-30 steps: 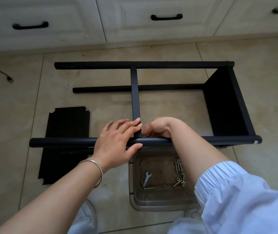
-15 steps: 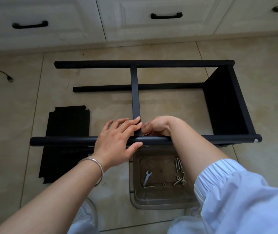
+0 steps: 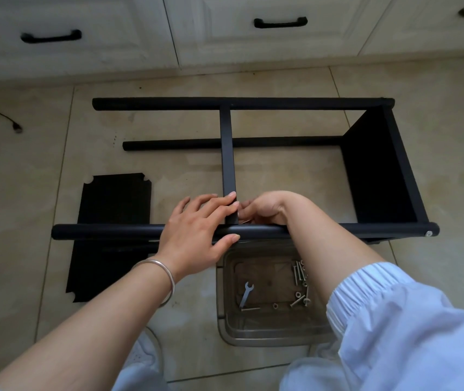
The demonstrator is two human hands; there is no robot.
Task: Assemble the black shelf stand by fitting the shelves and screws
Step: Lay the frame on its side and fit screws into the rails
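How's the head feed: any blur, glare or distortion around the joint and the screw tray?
Head view: sharp, soft even daylight, no harsh glare; wide-angle bends the cabinet fronts; the right hand hides the joint; screws in the clear tray read clearly.

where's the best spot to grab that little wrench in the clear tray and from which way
Pinch the wrench by its thin shank, midway along, coming straight down from above. It lies flat on the floor of the clear tray, open jaw end towards the stand, and the tray's walls block a sideways approach. The screws lie off to its right, so the shank has free room on both sides.
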